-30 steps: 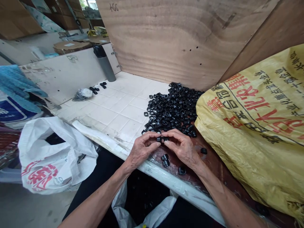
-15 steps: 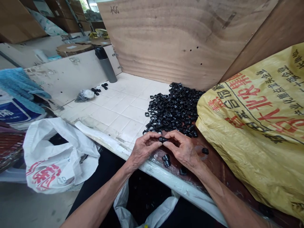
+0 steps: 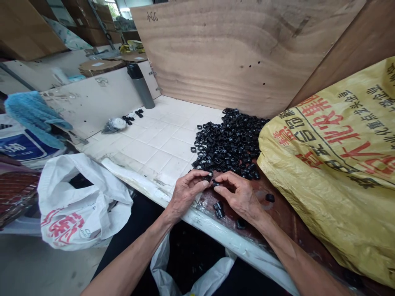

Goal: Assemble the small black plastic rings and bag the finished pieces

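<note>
Nearby, the left hand (image 3: 187, 194) and right hand (image 3: 239, 198) curl inward, fingertips pinching a small black plastic ring (image 3: 214, 183) just below the heap of rings (image 3: 228, 144). It looks short and dull; which way its axis points is too small to tell.

Heap of black plastic rings (image 3: 226, 142) was uniformly black. Right of heap: yellow woven sack (image 3: 327, 172), printed with red and black characters. Beyond heap: plywood board (image 3: 234, 53), tan with brown grain bands. Left of heap: white tiled counter (image 3: 154, 152), grey grout grid. Further left: white plastic bag (image 3: 83, 201) with red print, and blue towel (image 3: 33, 117).
</note>
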Demonstrator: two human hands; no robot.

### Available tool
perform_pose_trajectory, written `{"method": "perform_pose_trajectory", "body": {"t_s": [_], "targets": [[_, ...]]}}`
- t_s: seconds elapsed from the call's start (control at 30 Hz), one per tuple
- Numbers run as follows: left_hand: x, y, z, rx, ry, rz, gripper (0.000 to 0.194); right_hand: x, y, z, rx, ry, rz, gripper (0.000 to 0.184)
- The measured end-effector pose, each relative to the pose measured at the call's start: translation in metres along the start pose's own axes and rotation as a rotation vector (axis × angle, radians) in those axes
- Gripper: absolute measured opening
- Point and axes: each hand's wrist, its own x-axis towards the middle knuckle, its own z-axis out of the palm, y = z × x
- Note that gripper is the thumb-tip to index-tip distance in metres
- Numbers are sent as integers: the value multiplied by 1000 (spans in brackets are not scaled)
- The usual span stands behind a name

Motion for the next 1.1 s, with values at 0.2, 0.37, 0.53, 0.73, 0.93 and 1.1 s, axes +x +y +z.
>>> {"method": "perform_pose_trajectory", "body": {"t_s": [0.2,0.37,0.53,0.73,0.93,1.1], "targets": [[-1,5,2,126,-23,50,13,-1,3,4,145,30,4,7],[0,4,2,128,-32,63,14,1,-2,1,87,66,-62,5],[1,-1,2,-23,-5,-22,39,1,-4,1,40,54,-77,7],[0,-1,5,16,-43,-15,31,-2,3,7,-50,76,-49,8],[-5,4,9,99,-49,-98,32,-4,1,9,-117,72,-171,14],[3,-19,1,-14,-45,-43,38,-4,16,12,-198,98,-350,21]]}}
